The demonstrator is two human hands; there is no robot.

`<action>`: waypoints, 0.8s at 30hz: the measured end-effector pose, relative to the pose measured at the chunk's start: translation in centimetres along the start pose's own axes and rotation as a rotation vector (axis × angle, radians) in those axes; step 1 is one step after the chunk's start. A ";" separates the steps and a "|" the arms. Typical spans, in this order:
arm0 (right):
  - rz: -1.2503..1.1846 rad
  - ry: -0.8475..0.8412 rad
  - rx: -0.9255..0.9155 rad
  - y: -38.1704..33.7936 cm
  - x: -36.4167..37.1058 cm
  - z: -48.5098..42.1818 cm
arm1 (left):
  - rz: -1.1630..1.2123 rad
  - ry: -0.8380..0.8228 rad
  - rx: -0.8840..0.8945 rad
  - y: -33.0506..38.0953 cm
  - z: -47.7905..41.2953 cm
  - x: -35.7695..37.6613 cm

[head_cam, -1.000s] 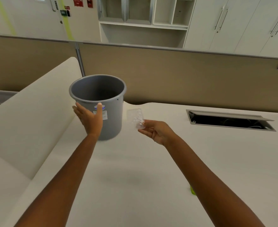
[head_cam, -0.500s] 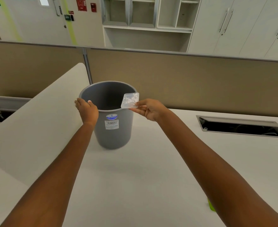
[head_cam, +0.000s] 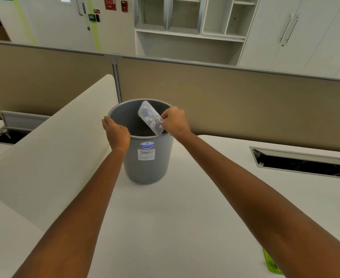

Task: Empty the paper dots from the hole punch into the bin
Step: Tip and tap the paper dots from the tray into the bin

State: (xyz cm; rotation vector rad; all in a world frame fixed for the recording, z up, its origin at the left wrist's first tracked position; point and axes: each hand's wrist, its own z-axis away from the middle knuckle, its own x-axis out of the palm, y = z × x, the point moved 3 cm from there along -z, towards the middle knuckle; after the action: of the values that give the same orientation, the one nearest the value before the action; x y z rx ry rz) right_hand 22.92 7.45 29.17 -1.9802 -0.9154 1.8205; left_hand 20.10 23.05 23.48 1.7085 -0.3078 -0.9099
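Note:
A grey plastic bin [head_cam: 148, 165] with a white label stands upright on the white desk [head_cam: 185, 217]. My left hand [head_cam: 116, 133] grips the bin's near-left rim. My right hand [head_cam: 175, 121] pinches one end of a clear plastic chip tray [head_cam: 150, 117], which holds several white paper dots. The tray is tilted steeply over the bin's open mouth, its far end pointing up and left. A sliver of a green object [head_cam: 271, 263], perhaps the hole punch, shows at the lower right behind my right forearm.
A curved white divider panel [head_cam: 50, 149] rises just left of the bin. Brown partition screens [head_cam: 245, 101] run along the desk's back edge. An open cable slot [head_cam: 303, 162] lies in the desk at the right, another cable slot [head_cam: 6, 135] at the far left.
My right hand has carried the tray from beside the bin up over its mouth and tipped it steeply. My left hand has shifted from the bin's side to its rim.

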 end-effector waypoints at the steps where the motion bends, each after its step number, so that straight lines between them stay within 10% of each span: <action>1: 0.084 -0.010 -0.071 -0.3 0.3 0.2 | 0.001 0.000 -0.001 0.0 0.0 0.0; 16: 0.294 -0.093 -0.427 -1.2 -0.2 0.6 | -0.004 0.017 0.008 0.1 0.0 0.0; 24: -0.234 0.138 -0.021 1.1 -1.5 -0.6 | 0.000 0.019 0.001 0.2 0.0 0.0</action>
State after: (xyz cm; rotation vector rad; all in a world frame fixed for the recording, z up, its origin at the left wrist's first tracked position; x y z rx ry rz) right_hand 23.80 5.79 29.78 -1.8935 -1.0756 1.5342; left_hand 20.14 23.01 23.64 1.7169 -0.2962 -0.8933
